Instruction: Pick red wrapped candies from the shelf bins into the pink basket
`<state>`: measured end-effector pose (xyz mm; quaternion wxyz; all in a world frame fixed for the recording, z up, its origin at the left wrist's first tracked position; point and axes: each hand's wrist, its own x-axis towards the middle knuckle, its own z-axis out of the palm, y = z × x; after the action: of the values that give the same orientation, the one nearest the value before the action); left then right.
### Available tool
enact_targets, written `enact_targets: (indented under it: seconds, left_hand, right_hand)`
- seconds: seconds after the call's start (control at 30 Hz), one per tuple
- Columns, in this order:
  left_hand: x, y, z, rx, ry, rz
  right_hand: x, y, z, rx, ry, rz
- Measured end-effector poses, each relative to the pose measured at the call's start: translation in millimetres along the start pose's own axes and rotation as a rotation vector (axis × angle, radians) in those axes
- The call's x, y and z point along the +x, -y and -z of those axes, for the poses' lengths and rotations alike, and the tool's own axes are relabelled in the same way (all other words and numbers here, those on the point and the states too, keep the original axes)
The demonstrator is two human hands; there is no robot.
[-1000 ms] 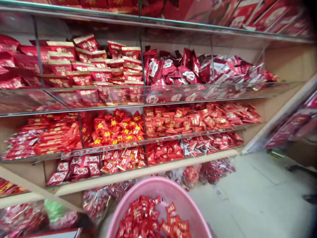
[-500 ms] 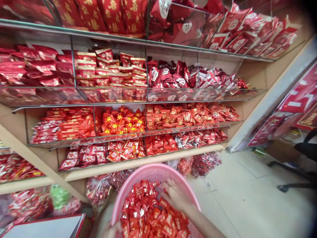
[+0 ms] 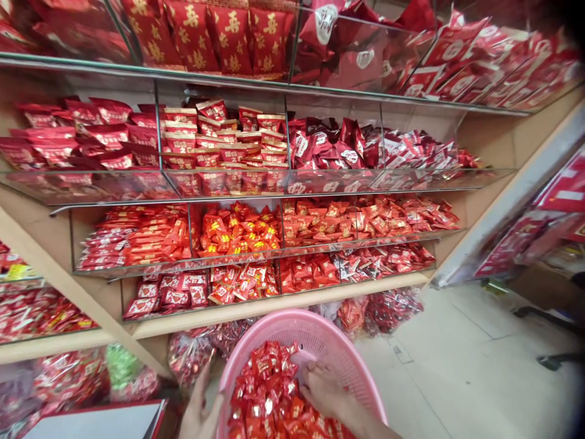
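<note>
A pink plastic basket (image 3: 315,332) sits low in the middle, heaped with small red candy packets (image 3: 269,390). My left hand (image 3: 198,411) is pressed against the basket's left rim, fingers stretched upward. My right hand (image 3: 322,390) is inside the basket, fingers curled down into the red packets; whether they have hold of any is hidden. In front stands a tiered shelf (image 3: 283,302) with clear dividers, full of red wrapped sweets.
Bags of wrapped candy (image 3: 379,308) lie on the floor under the shelf. A white flat box (image 3: 91,421) sits at lower left. Pale tiled floor (image 3: 466,366) opens to the right, with a chair base (image 3: 548,360) at the far right.
My left hand has risen onto the basket's left rim. My right hand has sunk deeper into the packets. The view shifted slightly right and down.
</note>
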<state>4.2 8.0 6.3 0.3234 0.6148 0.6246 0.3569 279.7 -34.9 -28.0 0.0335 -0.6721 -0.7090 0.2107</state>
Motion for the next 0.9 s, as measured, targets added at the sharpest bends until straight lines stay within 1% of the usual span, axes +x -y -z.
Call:
enact_targets:
  seconds: [0.03,0.07,0.1,0.17,0.23,0.27,0.33,0.37,0.4,0.47,0.53,0.6,0.73,0.8,0.9]
  left_hand:
    - [6.9,-11.4,-3.9,0.045,-0.012,-0.095]
    - [12.5,-25.7,-11.6,0.102,0.025,-0.205]
    - [16.5,-41.4,-22.9,0.165,0.135,-0.319]
    - [20.8,-70.2,-54.3,0.277,0.42,-0.516]
    - [23.2,-86.4,-89.9,0.423,0.627,-0.675]
    - [24.6,-88.4,-106.4,0.522,0.715,-0.744]
    - [28.9,-83.0,-132.3,0.704,0.834,-0.812]
    - [31.3,-77.7,-141.0,0.747,0.881,-0.841]
    - [33.6,-72.0,-147.2,0.77,0.904,-0.858]
    - [36.6,-62.2,-154.0,0.806,0.934,-0.861]
    - [37.2,-55.5,-157.4,0.839,0.906,-0.849]
    - [37.1,-49.7,-160.1,0.89,0.823,-0.86]
    - [43.1,-32.6,-162.8,1.007,0.594,-0.922]
    - [48.8,-22.6,-161.2,1.048,0.54,-0.883]
    - [56.2,-10.7,-157.7,1.068,0.545,-0.773]
  right_hand:
    - [-2.2,1.4,-1.8,-0.016,-0.002,-0.005]
    - [-4.3,2.5,-3.3,-0.034,-0.003,-0.012]
    - [-6.0,3.1,-4.4,-0.044,-0.005,-0.014]
    - [-8.2,3.2,-5.9,-0.038,-0.02,-0.021]
    - [-8.7,1.6,-6.8,-0.014,-0.027,-0.043]
    - [-8.5,0.4,-7.2,0.007,-0.026,-0.06]
    - [-8.0,-2.9,-7.7,0.049,-0.026,-0.101]
    - [-7.9,-4.7,-7.9,0.062,-0.027,-0.123]
    - [-7.8,-6.7,-8.1,0.068,-0.028,-0.143]
    - [-7.5,-10.4,-8.7,0.069,-0.022,-0.179]
    - [-6.3,-13.6,-9.7,0.074,-0.003,-0.2]
    - [-3.0,-16.0,-12.1,0.099,-0.002,-0.202]
    - [9.6,-18.1,-21.8,0.169,-0.047,-0.177]
    - [16.8,-18.4,-27.3,0.178,-0.046,-0.171]
    - [25.0,-18.3,-33.2,0.175,-0.025,-0.158]
